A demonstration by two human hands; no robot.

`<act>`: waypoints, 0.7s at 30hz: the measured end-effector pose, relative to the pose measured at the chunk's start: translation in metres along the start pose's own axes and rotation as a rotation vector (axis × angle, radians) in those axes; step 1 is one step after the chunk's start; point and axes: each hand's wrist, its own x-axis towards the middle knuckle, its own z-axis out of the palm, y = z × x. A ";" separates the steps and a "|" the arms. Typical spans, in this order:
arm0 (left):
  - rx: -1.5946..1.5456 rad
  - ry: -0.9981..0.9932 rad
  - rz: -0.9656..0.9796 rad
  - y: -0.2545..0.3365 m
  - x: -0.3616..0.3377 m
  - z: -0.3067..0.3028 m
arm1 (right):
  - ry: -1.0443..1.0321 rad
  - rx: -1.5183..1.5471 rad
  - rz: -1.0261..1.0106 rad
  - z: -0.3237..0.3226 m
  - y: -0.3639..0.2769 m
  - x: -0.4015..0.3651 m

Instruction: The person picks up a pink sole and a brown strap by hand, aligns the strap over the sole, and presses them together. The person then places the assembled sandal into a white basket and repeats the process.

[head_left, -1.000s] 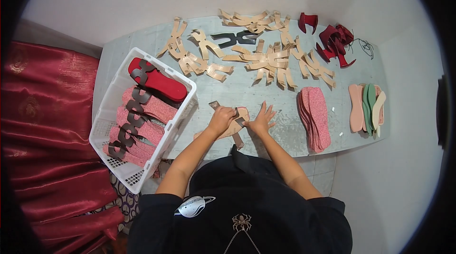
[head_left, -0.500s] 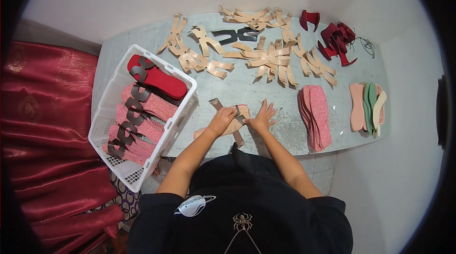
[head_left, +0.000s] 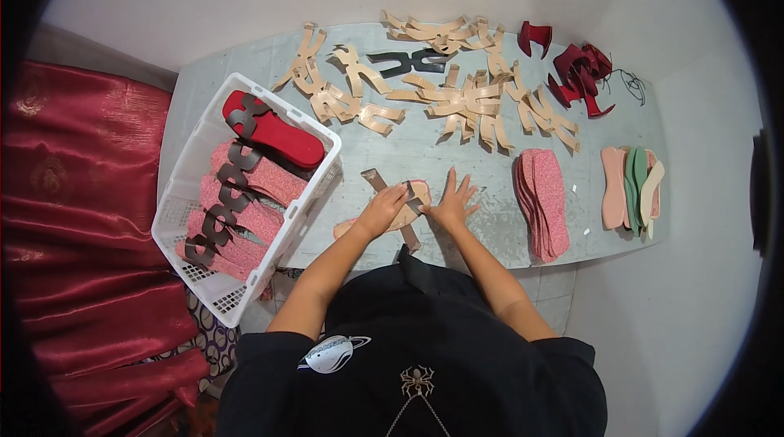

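A tan sandal sole (head_left: 345, 229) lies slanted on the table in front of me, its pinkish edge showing. A dark brown strap piece (head_left: 411, 237) crosses it, with one end sticking out at the upper left and another toward my body. My left hand (head_left: 382, 212) bears down on the sole, its fingers bent and close together over the strap near the sole's right end. My right hand (head_left: 452, 202) rests beside that end with its fingers spread on the tabletop. Its thumb reaches to the strap's edge. Part of the sole is hidden under my left hand.
A white basket (head_left: 300, 229) at left holds red and pink soles with brown straps. Tan strap pieces (head_left: 465, 98) and a black one (head_left: 406, 62) lie at the back. Pink soles (head_left: 541, 204), coloured soles (head_left: 634, 190) and dark red heels (head_left: 580, 78) are at right.
The view has shifted slightly. Both hands stay at the sole and strap, with hardly any visible movement.
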 end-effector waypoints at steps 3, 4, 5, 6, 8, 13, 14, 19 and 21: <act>-0.020 -0.020 -0.043 0.006 -0.002 0.001 | 0.002 -0.113 -0.126 -0.003 0.001 0.000; -0.030 -0.035 -0.088 0.010 -0.003 0.000 | 0.003 -0.113 -0.128 -0.002 0.003 0.003; -0.028 -0.034 -0.088 0.013 -0.005 -0.001 | -0.017 -0.141 -0.217 -0.001 0.005 0.006; 0.000 -0.053 -0.106 0.016 -0.007 -0.002 | -0.036 -0.168 -0.305 0.000 0.007 0.009; 0.029 -0.069 -0.125 0.020 -0.012 -0.001 | -0.043 -0.225 -0.385 -0.002 0.006 0.011; 0.092 -0.191 -0.201 0.028 -0.016 -0.009 | -0.063 -0.432 -0.666 0.001 0.002 0.022; 0.094 -0.188 -0.206 0.030 -0.017 -0.008 | -0.074 -0.515 -0.733 0.001 0.000 0.026; 0.082 -0.171 -0.348 0.038 -0.020 0.000 | -0.142 -0.669 -0.836 -0.002 -0.006 0.035; 0.071 -0.188 -0.357 0.040 -0.025 0.001 | -0.189 -0.663 -0.874 -0.002 -0.003 0.036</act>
